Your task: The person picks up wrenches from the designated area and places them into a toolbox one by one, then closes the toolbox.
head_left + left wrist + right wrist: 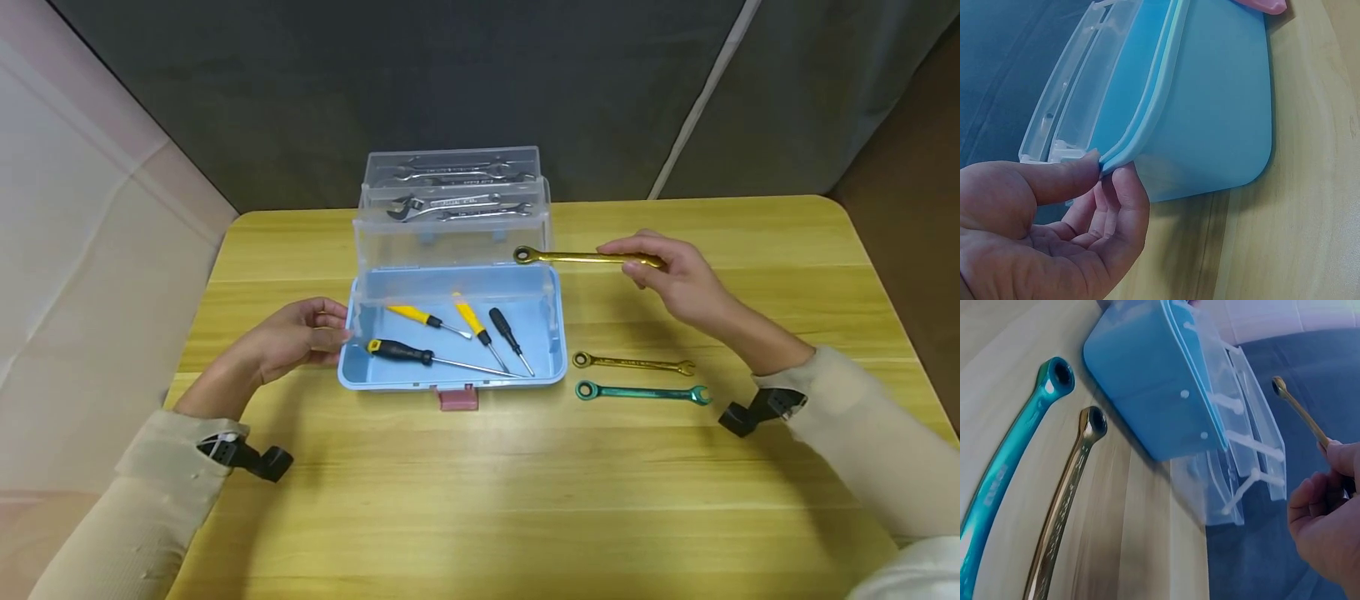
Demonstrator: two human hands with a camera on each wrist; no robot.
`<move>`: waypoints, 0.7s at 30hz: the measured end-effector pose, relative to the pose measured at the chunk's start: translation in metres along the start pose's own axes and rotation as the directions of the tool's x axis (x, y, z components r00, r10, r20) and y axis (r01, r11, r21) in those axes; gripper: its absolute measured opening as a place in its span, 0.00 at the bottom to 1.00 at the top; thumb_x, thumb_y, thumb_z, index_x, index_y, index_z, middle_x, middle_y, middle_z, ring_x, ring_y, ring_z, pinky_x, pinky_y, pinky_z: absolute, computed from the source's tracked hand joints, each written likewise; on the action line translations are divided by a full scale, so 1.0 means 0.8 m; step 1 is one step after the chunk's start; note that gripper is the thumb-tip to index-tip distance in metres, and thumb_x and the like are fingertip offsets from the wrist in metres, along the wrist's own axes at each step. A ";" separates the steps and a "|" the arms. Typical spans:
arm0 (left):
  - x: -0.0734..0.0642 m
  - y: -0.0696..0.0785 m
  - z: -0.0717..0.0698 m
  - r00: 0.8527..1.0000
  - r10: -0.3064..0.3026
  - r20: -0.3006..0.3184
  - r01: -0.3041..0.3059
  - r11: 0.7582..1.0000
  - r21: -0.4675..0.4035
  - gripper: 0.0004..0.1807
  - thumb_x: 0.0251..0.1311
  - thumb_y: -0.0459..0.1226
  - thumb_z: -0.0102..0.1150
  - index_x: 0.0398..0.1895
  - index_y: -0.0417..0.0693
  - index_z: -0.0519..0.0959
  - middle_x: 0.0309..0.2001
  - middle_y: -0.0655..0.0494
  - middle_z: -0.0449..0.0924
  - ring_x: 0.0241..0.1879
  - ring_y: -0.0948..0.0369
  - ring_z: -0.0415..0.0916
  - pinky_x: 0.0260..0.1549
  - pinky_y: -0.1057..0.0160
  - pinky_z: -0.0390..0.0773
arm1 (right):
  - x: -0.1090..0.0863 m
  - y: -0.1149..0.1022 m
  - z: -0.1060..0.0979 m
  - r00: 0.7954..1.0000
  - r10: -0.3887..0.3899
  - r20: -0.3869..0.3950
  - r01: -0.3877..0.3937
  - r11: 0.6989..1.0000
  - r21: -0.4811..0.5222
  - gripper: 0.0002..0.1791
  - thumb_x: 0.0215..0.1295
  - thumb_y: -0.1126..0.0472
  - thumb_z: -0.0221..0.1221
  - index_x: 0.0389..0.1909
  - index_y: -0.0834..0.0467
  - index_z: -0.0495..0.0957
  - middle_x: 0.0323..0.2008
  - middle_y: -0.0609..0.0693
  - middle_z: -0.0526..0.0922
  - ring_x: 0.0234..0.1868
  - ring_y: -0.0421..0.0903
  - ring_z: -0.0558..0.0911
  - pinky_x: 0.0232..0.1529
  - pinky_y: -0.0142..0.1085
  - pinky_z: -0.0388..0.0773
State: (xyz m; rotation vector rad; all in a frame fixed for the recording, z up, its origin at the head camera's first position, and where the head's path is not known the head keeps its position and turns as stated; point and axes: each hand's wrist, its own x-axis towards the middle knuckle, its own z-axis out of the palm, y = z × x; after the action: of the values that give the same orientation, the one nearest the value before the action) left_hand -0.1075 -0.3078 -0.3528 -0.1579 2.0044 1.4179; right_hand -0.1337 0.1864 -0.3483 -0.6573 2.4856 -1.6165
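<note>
A light blue toolbox point(390, 386) stands on the table with its clear trays point(450, 246) raised at the back. My left hand point(300, 337) pinches the rim at its left end; in the left wrist view the thumb point(1069, 178) lies on top and the fingers curl beneath. My right hand point(675, 275) holds a gold ratchet wrench point(562, 257) level, its ring end reaching over the box's right rear corner. On the table near the box's right end lie another gold wrench point(633, 363) and a green wrench point(645, 392).
In the box lie a large black screwdriver point(405, 352), a small black screwdriver point(504, 327) and two yellow-handled screwdrivers point(412, 314). Silver wrenches point(450, 202) sit in the clear trays. A pink latch point(457, 399) hangs at the front. A dark curtain point(450, 75) stands behind the table.
</note>
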 end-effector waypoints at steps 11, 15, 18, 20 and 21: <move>0.001 -0.002 -0.002 1.000 0.005 -0.001 -0.005 1.000 0.005 0.20 0.73 0.29 0.55 0.61 0.33 0.61 0.47 0.52 0.72 0.39 0.63 0.78 0.40 0.64 0.85 | 0.030 -0.018 0.031 1.000 -0.010 0.008 0.009 0.998 0.068 0.17 0.76 0.72 0.52 0.60 0.64 0.80 0.57 0.56 0.80 0.59 0.44 0.75 0.57 0.29 0.75; 0.001 -0.002 0.000 1.000 0.001 -0.004 -0.001 1.000 0.003 0.19 0.73 0.29 0.55 0.61 0.33 0.62 0.47 0.52 0.71 0.39 0.63 0.78 0.40 0.65 0.84 | 0.042 -0.025 0.044 1.000 -0.011 -0.001 0.011 0.998 0.058 0.17 0.75 0.73 0.53 0.60 0.63 0.80 0.57 0.57 0.80 0.60 0.48 0.76 0.60 0.32 0.74; 0.001 -0.001 0.000 1.000 0.004 -0.003 -0.004 1.000 0.008 0.19 0.73 0.28 0.54 0.61 0.33 0.62 0.47 0.51 0.71 0.39 0.63 0.78 0.41 0.64 0.85 | 0.051 -0.030 0.053 1.000 -0.019 -0.003 0.019 0.998 0.066 0.17 0.75 0.72 0.53 0.60 0.63 0.80 0.57 0.56 0.80 0.62 0.49 0.75 0.62 0.37 0.73; 0.001 -0.001 0.000 1.000 0.003 -0.004 -0.003 1.000 0.006 0.19 0.72 0.28 0.55 0.61 0.33 0.62 0.47 0.51 0.71 0.39 0.62 0.78 0.41 0.65 0.85 | 0.057 -0.033 0.059 1.000 -0.028 0.004 0.027 0.997 0.070 0.17 0.75 0.72 0.53 0.61 0.63 0.80 0.58 0.57 0.80 0.64 0.49 0.75 0.64 0.40 0.72; 0.001 -0.001 0.000 1.000 0.002 -0.004 -0.002 1.000 0.007 0.19 0.72 0.28 0.55 0.61 0.33 0.62 0.47 0.51 0.71 0.39 0.62 0.78 0.41 0.64 0.85 | 0.060 -0.034 0.061 1.000 -0.030 0.006 0.029 0.997 0.069 0.17 0.76 0.72 0.53 0.61 0.64 0.80 0.59 0.57 0.80 0.64 0.50 0.74 0.65 0.42 0.72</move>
State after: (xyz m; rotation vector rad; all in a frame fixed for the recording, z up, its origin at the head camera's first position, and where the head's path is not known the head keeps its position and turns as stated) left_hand -0.1077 -0.3081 -0.3537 -0.1556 2.0131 1.4131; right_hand -0.1531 0.1162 -0.3381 -0.6928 2.4136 -1.6985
